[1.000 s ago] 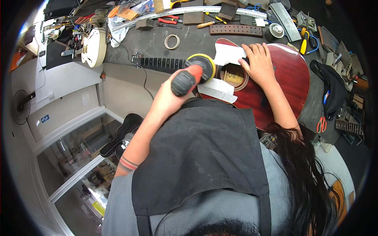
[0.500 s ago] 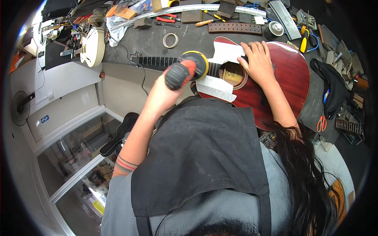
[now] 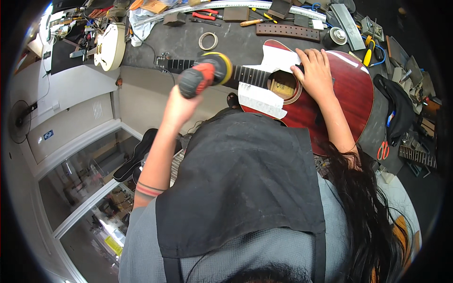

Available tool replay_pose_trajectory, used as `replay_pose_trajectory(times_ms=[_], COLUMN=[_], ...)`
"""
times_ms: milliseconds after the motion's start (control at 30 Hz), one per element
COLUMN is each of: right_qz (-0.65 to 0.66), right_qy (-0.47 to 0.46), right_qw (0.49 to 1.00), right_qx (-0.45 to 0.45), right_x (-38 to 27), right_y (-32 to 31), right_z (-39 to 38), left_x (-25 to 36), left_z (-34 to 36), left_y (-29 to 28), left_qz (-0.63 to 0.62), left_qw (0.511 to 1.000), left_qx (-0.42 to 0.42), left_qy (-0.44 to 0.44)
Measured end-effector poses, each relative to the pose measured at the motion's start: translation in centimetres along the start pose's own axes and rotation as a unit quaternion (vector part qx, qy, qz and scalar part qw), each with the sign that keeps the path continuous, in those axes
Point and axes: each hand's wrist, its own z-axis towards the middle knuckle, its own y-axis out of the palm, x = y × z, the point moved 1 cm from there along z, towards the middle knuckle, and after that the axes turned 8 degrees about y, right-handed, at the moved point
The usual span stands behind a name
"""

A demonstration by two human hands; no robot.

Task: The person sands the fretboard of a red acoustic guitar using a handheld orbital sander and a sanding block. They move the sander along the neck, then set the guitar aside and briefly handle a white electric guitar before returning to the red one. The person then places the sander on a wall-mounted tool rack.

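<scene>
A dark red acoustic guitar point(image 3: 347, 89) lies face up on the bench, its neck stretching to the left. My left hand point(image 3: 181, 111) is closed round a red and black handheld power polisher point(image 3: 197, 79) with a yellow-rimmed round pad. The pad is over the fretboard point(image 3: 253, 76) and covers part of it; whether it touches the frets, I cannot tell. White masking sheets cover the body on both sides of the fretboard's end, a lower sheet point(image 3: 262, 100) and an upper sheet point(image 3: 279, 59). Beside the soundhole point(image 3: 283, 87), my right hand point(image 3: 315, 73) rests on the guitar top, fingers outstretched.
A tape roll point(image 3: 208, 41) lies behind the neck. Farther back are a long ruler point(image 3: 198, 7), red-handled pliers point(image 3: 204, 15), a drilled wooden block point(image 3: 288, 32) and a spray can point(image 3: 336, 36). Orange-handled scissors point(image 3: 383, 150) lie at right; a cream guitar body point(image 3: 111, 47) stands at left.
My left hand and the polisher have moved left along the neck toward the headstock, uncovering frets near the body. My right hand stays on the guitar top. The whole view has shifted slightly.
</scene>
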Motion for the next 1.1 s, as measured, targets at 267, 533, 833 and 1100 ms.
replay_pose_trajectory(times_ms=[267, 533, 833, 1100], right_qz=[0.024, 0.102, 0.092, 0.227], right_qy=[0.042, 0.174, 0.323, 0.415], right_qw=[0.994, 0.977, 0.937, 0.879], right_qx=[0.099, 0.074, 0.098, 0.063], right_x=[-3.4, -12.4, -15.4, -18.2], right_y=[0.0, 2.1, 7.5, 4.5], right_z=[-1.9, -7.0, -5.9, -2.5], left_x=[-14.6, -24.9, -37.0, -39.0], left_z=[-4.1, -9.5, -9.9, -9.8], left_y=[-3.3, -6.1, -8.3, -5.9], left_qz=[-0.181, -0.124, -0.155, -0.178], left_qw=[0.962, 0.976, 0.987, 0.973], left_qx=[0.204, 0.145, -0.033, -0.081], left_qy=[0.029, 0.107, 0.041, -0.124])
